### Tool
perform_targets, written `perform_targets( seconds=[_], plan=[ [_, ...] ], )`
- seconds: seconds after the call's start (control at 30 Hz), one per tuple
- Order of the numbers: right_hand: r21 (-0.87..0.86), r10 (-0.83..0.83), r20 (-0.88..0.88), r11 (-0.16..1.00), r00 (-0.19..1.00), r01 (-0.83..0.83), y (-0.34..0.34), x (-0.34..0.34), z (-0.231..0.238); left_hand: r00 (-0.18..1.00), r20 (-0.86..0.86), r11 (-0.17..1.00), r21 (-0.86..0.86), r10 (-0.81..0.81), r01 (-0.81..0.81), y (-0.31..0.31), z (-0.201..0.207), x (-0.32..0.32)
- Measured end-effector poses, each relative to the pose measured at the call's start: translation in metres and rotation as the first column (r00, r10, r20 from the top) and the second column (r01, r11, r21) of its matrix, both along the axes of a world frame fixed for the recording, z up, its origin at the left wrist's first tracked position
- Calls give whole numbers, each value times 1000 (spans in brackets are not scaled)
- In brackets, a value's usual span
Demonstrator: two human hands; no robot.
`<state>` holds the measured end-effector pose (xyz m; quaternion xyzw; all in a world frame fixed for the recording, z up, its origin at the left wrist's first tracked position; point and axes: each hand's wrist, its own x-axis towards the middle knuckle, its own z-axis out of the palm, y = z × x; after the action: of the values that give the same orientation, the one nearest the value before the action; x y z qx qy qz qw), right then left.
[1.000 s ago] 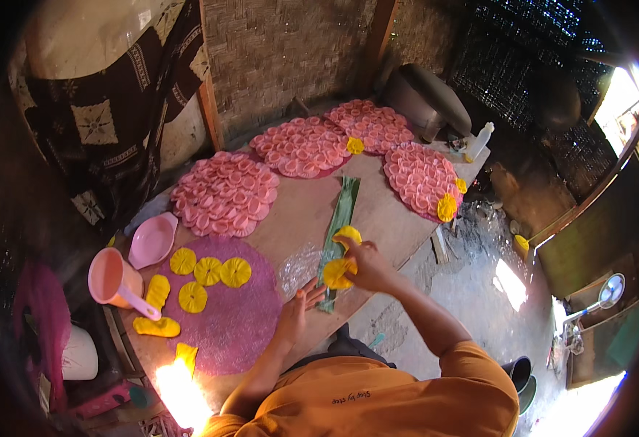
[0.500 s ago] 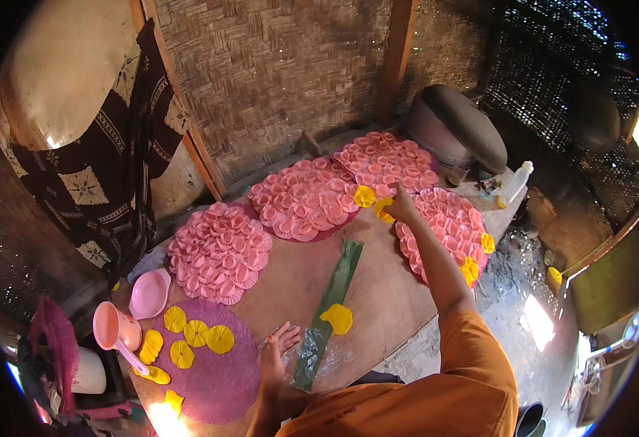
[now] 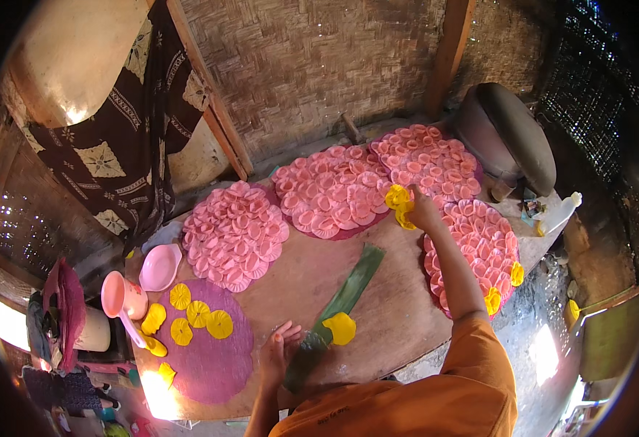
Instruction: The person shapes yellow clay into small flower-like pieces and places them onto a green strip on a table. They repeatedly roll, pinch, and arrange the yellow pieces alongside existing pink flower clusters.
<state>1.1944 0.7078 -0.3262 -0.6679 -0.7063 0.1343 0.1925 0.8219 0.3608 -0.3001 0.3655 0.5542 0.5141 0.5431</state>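
Note:
My right hand (image 3: 424, 211) reaches far across the table and grips a yellow pleated disc (image 3: 404, 215). Its index finger points away from me. Another yellow pleated disc (image 3: 396, 195) lies just beyond, by a mat of pink cup-shaped pieces (image 3: 334, 189). My left hand (image 3: 278, 353), fingers extended and holding nothing I can see, hovers by the near end of a green leaf strip (image 3: 352, 288). On that strip rests a flat yellow piece (image 3: 340, 328). To the left, a purple round mat (image 3: 214, 371) carries several yellow pleated discs (image 3: 219, 324).
More pink pieces cover mats at the left (image 3: 235, 237), back (image 3: 425, 160) and right (image 3: 472, 247). A pink dipper (image 3: 124, 297) and pink bowl (image 3: 160, 267) stand at the left edge. A big dark pot (image 3: 490, 138) and white bottle (image 3: 559, 213) are at the far right.
The view has shifted, so the table appears further right. The disc at my right hand has come closer to the other yellow disc. My left hand stays near the leaf strip.

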Motion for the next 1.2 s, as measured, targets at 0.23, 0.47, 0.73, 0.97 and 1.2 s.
perform_targets(
  seconds=[0.23, 0.47, 0.73, 0.97, 1.2],
  plan=[
    [-112, 46, 155, 993, 987, -29, 1, 15, 10, 999, -8, 999, 19, -34, 34, 5, -5, 6],
    [-139, 118, 222, 986, 968, -88, 6, 48, 24, 994, -74, 992, 88, -86, 92, 17, -5, 7],
    [319, -10, -274, 942, 962, 101, -77, 10, 81, 991, -53, 981, 143, -122, 129, 20, 0, -5],
    [-133, 407, 152, 911, 901, -390, -262, -129, 14, 961, 77, 961, 92, -267, 260, 14, -20, -5],
    [48, 54, -26, 997, 998, -52, -328, -166, 8, 912, 59, 914, 52, -405, 403, 12, -34, -16]
  ],
)
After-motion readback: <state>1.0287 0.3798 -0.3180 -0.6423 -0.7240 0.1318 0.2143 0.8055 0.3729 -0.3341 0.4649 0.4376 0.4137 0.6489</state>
